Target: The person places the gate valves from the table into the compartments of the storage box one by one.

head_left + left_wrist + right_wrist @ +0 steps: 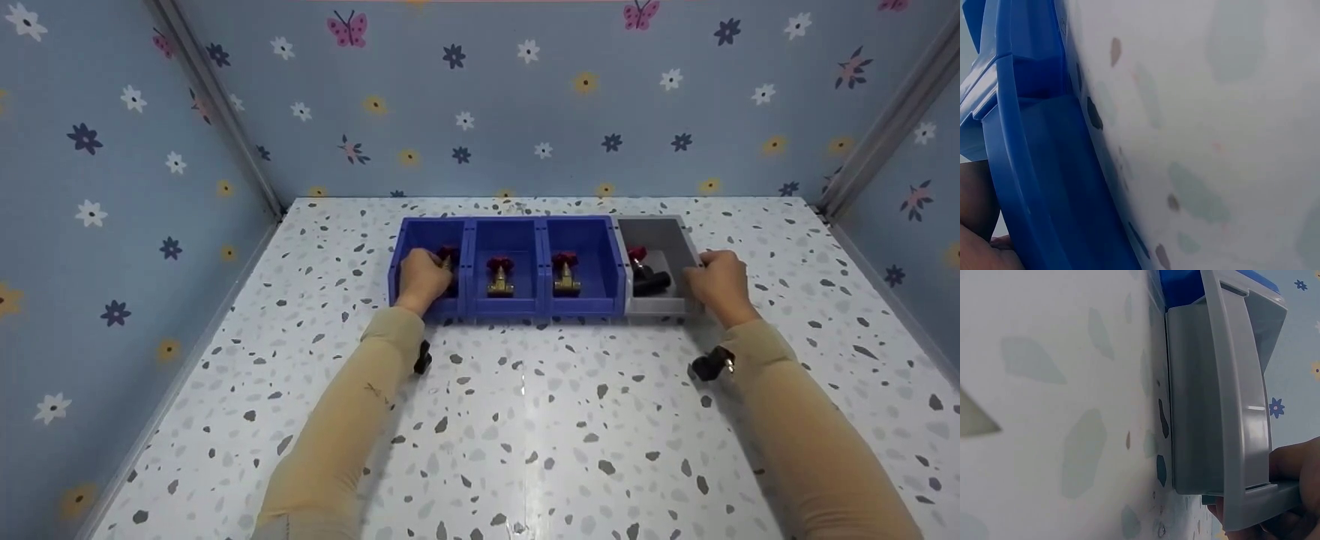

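In the head view, my left hand [424, 277] reaches into the leftmost blue bin [435, 226]. Its fingers are curled at a red-handled brass valve [448, 259], partly hidden by the hand. The left wrist view shows only part of that hand behind the blue bin's front rim [1010, 140]. My right hand [724, 285] grips the right side wall of the grey bin [660, 307], fingers and thumb on either side of it in the right wrist view. Inside the grey bin lie a red-handled piece [637, 253] and a black cylindrical part [651, 283].
Two more blue bins stand between, joined in one row; one holds a brass valve [500, 277], the other a similar valve [565, 274]. The row sits on a speckled white table [525, 420], with patterned walls [495, 97] behind and at both sides.
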Demonstrator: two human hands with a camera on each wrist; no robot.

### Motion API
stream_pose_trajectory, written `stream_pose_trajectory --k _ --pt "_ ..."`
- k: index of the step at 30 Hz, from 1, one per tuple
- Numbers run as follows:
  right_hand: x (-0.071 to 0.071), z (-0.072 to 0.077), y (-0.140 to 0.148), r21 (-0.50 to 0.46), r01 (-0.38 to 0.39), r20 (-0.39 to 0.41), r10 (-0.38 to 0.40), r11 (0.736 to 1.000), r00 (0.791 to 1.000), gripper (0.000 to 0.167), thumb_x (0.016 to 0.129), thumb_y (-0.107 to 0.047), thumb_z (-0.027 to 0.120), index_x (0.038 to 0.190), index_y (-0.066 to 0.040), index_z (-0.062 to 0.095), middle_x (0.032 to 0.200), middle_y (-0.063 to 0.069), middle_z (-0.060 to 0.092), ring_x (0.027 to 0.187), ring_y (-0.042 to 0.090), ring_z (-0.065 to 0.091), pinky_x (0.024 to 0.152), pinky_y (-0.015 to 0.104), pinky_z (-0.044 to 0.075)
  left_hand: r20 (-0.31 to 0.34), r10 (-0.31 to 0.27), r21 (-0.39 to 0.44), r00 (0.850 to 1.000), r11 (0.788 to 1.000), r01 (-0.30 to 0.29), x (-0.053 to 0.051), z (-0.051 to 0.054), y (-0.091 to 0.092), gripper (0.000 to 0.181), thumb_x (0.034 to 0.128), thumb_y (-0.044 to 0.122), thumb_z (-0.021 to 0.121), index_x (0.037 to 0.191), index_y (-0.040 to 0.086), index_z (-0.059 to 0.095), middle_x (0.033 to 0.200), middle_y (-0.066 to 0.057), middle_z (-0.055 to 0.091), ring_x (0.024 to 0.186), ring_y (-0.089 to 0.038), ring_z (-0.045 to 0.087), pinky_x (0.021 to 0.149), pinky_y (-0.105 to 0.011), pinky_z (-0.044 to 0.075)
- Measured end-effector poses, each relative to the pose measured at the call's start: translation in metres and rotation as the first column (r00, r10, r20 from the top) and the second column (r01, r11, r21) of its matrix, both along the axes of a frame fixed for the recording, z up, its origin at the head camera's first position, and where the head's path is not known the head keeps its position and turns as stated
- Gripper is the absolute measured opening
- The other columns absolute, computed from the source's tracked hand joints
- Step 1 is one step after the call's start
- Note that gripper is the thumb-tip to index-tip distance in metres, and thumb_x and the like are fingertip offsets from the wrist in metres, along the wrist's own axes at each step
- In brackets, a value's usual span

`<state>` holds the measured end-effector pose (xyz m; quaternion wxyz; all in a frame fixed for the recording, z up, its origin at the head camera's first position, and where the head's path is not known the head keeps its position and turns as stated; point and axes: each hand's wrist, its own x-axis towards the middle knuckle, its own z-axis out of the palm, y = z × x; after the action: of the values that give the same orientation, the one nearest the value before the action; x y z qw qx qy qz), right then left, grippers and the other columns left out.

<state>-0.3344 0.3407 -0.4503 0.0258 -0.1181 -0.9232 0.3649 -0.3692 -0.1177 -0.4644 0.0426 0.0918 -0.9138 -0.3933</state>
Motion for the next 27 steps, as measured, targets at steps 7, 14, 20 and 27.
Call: stream_pose_trajectory --k 7,14,20,27 --pt "0.001 -0.001 -0.001 0.013 0.016 -0.045 -0.015 1.0 0.999 0.046 0.097 -0.012 0.056 0.134 0.013 0.07 0.126 0.034 0.073 0.105 0.034 0.073 0.081 0.036 0.059 0.0 0.004 -0.013 1.0 1.0 -0.004 0.002 0.001 0.0 0.032 0.1052 0.018 0.067 0.076 0.005 0.071 0.077 -0.005 0.067 0.075 -0.023 0.06 0.072 -0.037 0.051" --pt "0.001 0.0 -0.004 -0.008 0.024 -0.009 -0.024 1.0 1.0 0.049 0.099 -0.013 0.055 0.139 0.014 0.066 0.131 0.035 0.071 0.112 0.038 0.072 0.096 0.049 0.061 -0.029 -0.007 -0.031 1.0 0.999 0.006 0.001 0.002 -0.003 0.028 0.102 0.013 0.069 0.075 0.005 0.069 0.075 -0.004 0.063 0.075 -0.023 0.057 0.074 -0.037 0.05" --pt "0.001 0.001 -0.005 -0.013 0.01 0.011 -0.01 1.0 1.0 0.049 0.1 -0.014 0.056 0.14 0.013 0.065 0.131 0.035 0.07 0.11 0.036 0.07 0.094 0.045 0.06 -0.03 -0.012 -0.006 0.999 1.0 0.012 0.004 0.002 -0.007 0.018 0.0985 0.009 0.07 0.082 0.003 0.069 0.08 -0.006 0.063 0.078 -0.025 0.056 0.076 -0.04 0.052" --pt "-0.001 -0.002 -0.005 0.002 -0.006 -0.014 0.006 1.0 1.0 0.048 0.098 -0.014 0.057 0.135 0.014 0.068 0.125 0.035 0.073 0.101 0.031 0.071 0.073 0.027 0.056 -0.042 -0.037 0.036 0.998 0.999 0.039 0.002 0.002 -0.015 0.035 0.0988 0.014 0.071 0.124 -0.011 0.072 0.121 -0.025 0.075 0.113 -0.038 0.07 0.103 -0.052 0.059"
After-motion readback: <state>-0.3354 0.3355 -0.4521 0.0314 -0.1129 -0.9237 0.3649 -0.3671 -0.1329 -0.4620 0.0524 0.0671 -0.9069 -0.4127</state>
